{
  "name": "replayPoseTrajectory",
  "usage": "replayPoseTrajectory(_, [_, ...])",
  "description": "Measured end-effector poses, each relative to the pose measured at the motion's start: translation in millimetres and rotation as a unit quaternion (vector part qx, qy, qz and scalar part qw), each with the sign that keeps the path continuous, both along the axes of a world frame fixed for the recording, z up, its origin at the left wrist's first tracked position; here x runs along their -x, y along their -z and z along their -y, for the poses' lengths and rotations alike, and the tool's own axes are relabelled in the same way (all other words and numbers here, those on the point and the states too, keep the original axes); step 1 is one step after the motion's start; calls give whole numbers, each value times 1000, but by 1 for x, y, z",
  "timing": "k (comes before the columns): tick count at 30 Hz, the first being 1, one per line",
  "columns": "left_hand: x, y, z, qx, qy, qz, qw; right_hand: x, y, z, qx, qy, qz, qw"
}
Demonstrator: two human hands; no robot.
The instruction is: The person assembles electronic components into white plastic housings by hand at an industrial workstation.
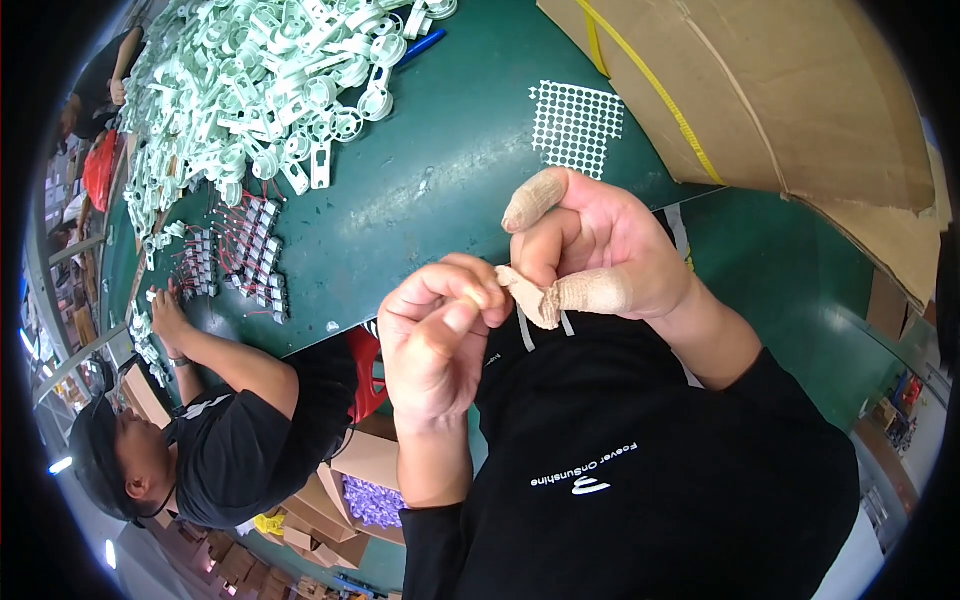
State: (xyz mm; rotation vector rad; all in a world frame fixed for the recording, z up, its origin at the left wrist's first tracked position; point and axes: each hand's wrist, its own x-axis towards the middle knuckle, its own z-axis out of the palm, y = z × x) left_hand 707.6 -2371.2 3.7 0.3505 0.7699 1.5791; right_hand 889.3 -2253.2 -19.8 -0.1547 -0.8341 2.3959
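My left hand is closed, its thumb and fingertips pinching the edge of a beige finger bandage. This crumpled fabric piece spans the gap to my right hand and sits at the tip of its thumb. Similar beige wrapping covers the right thumb, and a wrapped fingertip is bent above it. The remaining right fingers curl inward, one pressing close to the bandage. Both hands are held in front of my black shirt, above the near edge of the green table.
A large heap of pale green plastic parts covers the table's far left, with small wired components below it. A blue pen, white perforated sheet and big cardboard box lie beyond. A co-worker sits at left.
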Motion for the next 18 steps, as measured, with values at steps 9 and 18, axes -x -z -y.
replayPoseTrajectory(9, [-1, -26, 8, -23, -96, -448, 889, -2, -17, 4, -76, 89, 97, 988])
replayPoseTrajectory(18, [-11, -26, 4, -13, -91, -455, 886, -1, -15, 6, -219, 101, 113, 964])
